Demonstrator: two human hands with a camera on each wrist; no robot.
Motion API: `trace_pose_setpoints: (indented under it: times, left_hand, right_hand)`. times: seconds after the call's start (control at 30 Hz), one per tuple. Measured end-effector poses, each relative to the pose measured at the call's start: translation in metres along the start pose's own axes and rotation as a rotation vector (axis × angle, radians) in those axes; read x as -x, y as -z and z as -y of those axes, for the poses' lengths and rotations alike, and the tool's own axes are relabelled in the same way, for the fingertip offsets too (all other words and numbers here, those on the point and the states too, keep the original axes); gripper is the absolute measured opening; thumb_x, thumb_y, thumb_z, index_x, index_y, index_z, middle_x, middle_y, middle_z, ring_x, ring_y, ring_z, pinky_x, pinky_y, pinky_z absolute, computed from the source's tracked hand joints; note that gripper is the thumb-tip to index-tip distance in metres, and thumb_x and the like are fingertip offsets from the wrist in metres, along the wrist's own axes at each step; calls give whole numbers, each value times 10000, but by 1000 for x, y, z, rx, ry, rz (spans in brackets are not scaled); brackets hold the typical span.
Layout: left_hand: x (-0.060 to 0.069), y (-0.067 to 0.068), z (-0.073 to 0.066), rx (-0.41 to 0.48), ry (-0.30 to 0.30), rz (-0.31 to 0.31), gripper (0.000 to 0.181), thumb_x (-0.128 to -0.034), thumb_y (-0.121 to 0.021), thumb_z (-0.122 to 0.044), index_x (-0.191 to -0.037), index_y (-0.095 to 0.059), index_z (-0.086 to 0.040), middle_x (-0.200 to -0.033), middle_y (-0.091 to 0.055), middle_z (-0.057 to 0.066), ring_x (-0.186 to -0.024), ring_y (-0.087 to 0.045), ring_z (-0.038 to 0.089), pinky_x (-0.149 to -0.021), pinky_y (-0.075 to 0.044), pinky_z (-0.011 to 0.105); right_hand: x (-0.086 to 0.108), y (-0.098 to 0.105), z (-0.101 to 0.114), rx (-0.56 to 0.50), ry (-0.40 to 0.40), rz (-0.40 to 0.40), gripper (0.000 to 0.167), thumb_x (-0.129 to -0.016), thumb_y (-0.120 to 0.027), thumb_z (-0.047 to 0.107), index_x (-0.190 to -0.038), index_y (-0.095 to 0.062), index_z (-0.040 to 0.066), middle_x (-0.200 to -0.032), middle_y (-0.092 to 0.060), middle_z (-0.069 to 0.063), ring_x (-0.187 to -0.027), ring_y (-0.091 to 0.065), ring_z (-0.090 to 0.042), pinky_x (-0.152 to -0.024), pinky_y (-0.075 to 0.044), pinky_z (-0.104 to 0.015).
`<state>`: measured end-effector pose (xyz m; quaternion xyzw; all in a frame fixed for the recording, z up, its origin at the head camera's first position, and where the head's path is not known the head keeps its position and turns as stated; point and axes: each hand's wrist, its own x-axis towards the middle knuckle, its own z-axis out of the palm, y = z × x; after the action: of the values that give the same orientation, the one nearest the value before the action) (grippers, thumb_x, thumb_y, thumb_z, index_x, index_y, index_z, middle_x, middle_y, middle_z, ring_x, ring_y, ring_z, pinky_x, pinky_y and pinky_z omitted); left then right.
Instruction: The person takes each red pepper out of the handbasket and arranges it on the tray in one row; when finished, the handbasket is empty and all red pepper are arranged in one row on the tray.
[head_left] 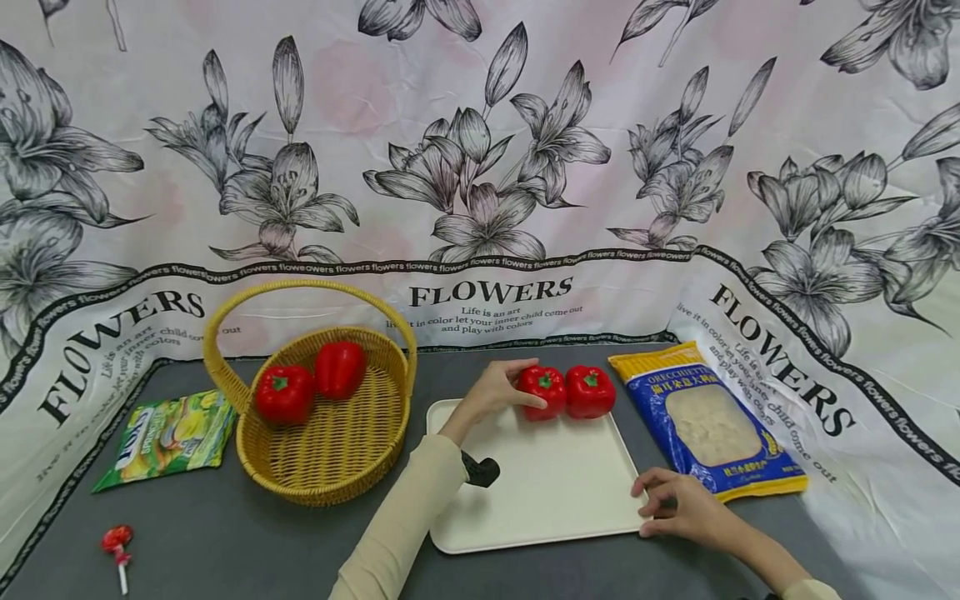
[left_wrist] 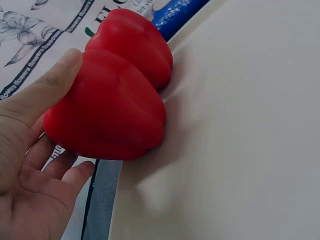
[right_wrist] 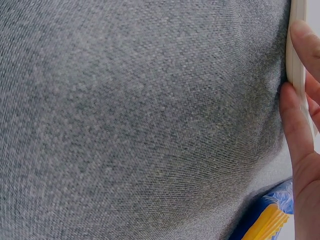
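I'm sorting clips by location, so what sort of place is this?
Probably a small staged tabletop set, though the wider room isn't visible. A flower-printed cloth forms a backdrop, and a wicker basket and a cream tray are set out in front of it.

The surface [head_left: 225, 533] is dark gray, its covering finely woven where the right wrist view shows it close up. A shallow, cream-colored tray [head_left: 540, 492] with rounded corners rests on it. Just left of the tray stands a round, yellow wicker basket [head_left: 322, 483] with a tall arched handle. Farther left of the tray, past the basket, a green snack bag [head_left: 171, 437] lies flat. Well apart from the tray, to its left and nearer the person, lies a red lollipop [head_left: 116, 540] on a white stick. Just right of the tray, a blue-and-yellow pasta bag [head_left: 712, 421] lies at a slant.
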<state>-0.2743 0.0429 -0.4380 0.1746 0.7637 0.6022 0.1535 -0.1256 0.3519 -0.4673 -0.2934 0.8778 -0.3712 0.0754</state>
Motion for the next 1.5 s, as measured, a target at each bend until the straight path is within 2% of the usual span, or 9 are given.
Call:
trace_pose_setpoints:
  times: [0.4, 0.53, 0.63, 0.7, 0.9, 1.0, 1.13, 1.33, 1.5]
  left_hand:
    - [5, 7, 1, -24, -37, 30, 787, -712, -843, -56, -1413, -492, -125, -1440, -474, 5, -1357, -389, 183, -1076, -359, 331]
    - [14, 16, -4, -54, -68, 27, 754, -728, -841, -95, -1401, -512, -171, -1450, -458, -30, -1364, -376, 172, -1091, -342, 361]
    - [26, 26, -13, -83, -96, 23, 714, -741, -837, -136, -1385, -534, -196, -1439, -472, -33, -1355, -391, 188, -1083, -354, 409]
    - [35, 35, -19, -71, -116, 25, 688, -752, -827, -129, -1377, -544, -187, -1428, -487, -16, -1345, -405, 202, -1074, -362, 425]
    - [74, 71, -31, 2, -145, 30, 642, -759, -805, -49, -1351, -560, -91, -1405, -510, 72, -1327, -428, 228, -1058, -370, 429]
    - [98, 94, -33, 20, -156, 21, 617, -767, -791, -31, -1339, -558, -32, -1395, -510, 123, -1326, -427, 260, -1048, -370, 453]
    - [131, 129, -35, -3, -134, -12, 586, -795, -774, -61, -1335, -552, -5, -1372, -526, 148, -1291, -464, 309, -1006, -422, 441]
    - [171, 184, -27, -68, -108, -98, 609, -809, -775, -163, -1354, -538, -29, -1393, -506, 150, -1302, -444, 321, -992, -434, 363]
    - [190, 223, -14, -144, -75, -206, 622, -837, -749, -151, -1390, -494, -25, -1440, -448, 160, -1356, -358, 326, -1062, -336, 390]
  right_hand:
    - [-3, -2, -3, 2, 12, -8, 150, -763, -810, 273, -745, -711, 160, -978, -594, -44, -770, -575, -15, -612, -557, -232]
    - [-3, -2, -4, 1, 35, -12, 143, -760, -812, 257, -748, -710, 159, -977, -593, -46, -771, -578, -14, -609, -558, -234]
    - [-3, -1, -3, -3, 36, -14, 142, -759, -814, 244, -751, -709, 149, -976, -591, -50, -770, -580, -16, -609, -558, -234]
    - [-3, 0, -2, -8, 25, -12, 142, -758, -815, 240, -755, -712, 141, -976, -590, -55, -770, -583, -20, -613, -560, -237]
    - [-3, 2, 0, 2, 1, 3, 150, -763, -810, 260, -752, -716, 143, -976, -591, -65, -771, -580, -10, -619, -559, -233]
    - [-3, 2, -1, 4, 3, 1, 151, -763, -810, 263, -748, -714, 147, -974, -590, -62, -772, -578, -5, -617, -559, -232]
    - [-2, 2, -3, -1, 9, -3, 136, -763, -812, 245, -750, -713, 153, -976, -589, -49, -774, -575, 0, -615, -558, -231]
    - [-1, 0, -5, -12, 6, -1, 120, -759, -815, 215, -759, -718, 146, -979, -591, -44, -777, -567, -5, -619, -559, -234]
    - [-2, -1, -5, -24, -9, 22, 109, -769, -807, 210, -773, -723, 141, -986, -593, -50, -775, -557, -15, -620, -555, -229]
